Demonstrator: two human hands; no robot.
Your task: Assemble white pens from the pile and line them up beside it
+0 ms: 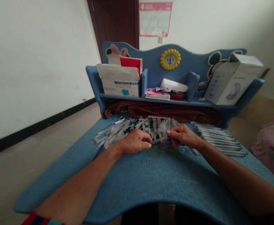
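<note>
A loose pile of slim, whitish see-through pen tubes (pixel 114 132), with dark pieces among them, lies at the back of the blue table (pixel 151 178). My left hand (pixel 138 141) is at the near edge of the pile, its thumb and fingers closed at the end of a thin pen tube (pixel 159 141). This tube slants toward my right hand (pixel 182 135), whose thumb and forefinger are pinched together; what lies between them is too small to tell. Right of that hand, several grey-white pens (pixel 221 142) lie side by side in a row.
Behind the pile lies a folded red-and-black checked cloth (pixel 160 111). Above it, the blue shelf (pixel 129 97) carries an open white carton (pixel 120 86), a stack of papers (pixel 157 96), a white case (pixel 174 85) and a tilted white box (pixel 230 82). A yellow-rimmed clock (pixel 170 59) is on the backboard.
</note>
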